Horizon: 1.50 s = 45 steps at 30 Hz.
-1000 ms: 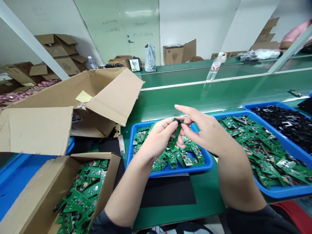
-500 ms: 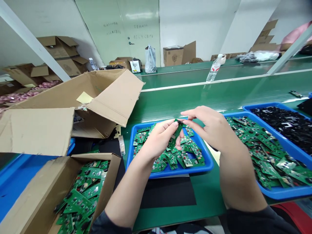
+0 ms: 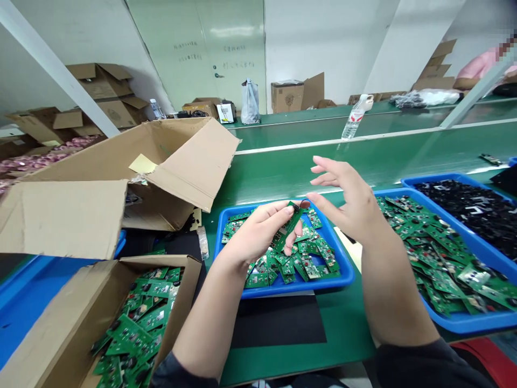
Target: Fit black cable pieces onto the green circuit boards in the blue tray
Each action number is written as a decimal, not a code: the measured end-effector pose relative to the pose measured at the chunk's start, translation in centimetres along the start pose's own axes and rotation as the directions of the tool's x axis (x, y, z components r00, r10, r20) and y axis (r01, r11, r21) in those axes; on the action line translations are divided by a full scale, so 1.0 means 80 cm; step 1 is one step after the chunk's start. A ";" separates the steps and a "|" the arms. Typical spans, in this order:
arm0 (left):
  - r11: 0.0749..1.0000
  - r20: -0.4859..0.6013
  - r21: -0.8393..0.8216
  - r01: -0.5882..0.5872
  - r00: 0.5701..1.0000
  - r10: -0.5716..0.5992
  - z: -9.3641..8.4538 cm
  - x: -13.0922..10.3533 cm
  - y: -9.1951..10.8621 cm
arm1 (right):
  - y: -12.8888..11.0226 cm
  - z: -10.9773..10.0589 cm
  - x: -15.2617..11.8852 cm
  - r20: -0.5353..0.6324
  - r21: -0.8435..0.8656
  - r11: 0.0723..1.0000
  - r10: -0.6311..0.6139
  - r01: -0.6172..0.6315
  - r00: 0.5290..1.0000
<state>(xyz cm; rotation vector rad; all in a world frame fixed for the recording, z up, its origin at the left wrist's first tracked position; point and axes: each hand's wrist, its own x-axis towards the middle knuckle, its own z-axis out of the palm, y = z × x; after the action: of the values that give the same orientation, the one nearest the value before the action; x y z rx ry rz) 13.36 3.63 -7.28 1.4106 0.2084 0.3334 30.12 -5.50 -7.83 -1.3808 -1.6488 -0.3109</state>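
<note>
My left hand (image 3: 266,226) is closed on a green circuit board (image 3: 287,227), held tilted above the middle blue tray (image 3: 283,292). A small dark part with a round brownish piece (image 3: 305,204) shows at the board's upper end; what it is I cannot make out. Just right of it is my right hand (image 3: 343,196), with thumb and fingers spread and nothing in them. Many more circuit boards (image 3: 258,279) lie heaped in the tray below both hands.
On the right a larger blue tray (image 3: 456,321) holds more boards, and another tray (image 3: 428,180) holds black parts. To the left stand a cardboard box (image 3: 189,264) of boards and a big open carton (image 3: 197,161). A water bottle (image 3: 355,118) stands behind. A person (image 3: 480,64) sits far right.
My right hand has drawn up and away from the board's end, and its fingers have spread. The round brownish piece now shows there. My left hand keeps hold of the board.
</note>
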 end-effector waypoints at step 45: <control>0.778 -0.098 0.557 -0.290 0.907 0.409 -0.005 0.001 -0.013 | -0.027 -0.017 -0.001 0.140 0.169 0.984 0.029 -0.053 0.990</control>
<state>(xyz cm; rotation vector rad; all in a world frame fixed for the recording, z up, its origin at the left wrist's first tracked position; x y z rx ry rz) 13.42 3.92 -8.35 1.9753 0.2216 0.7912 28.88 -7.22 -6.42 -1.3269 -1.7134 -0.0481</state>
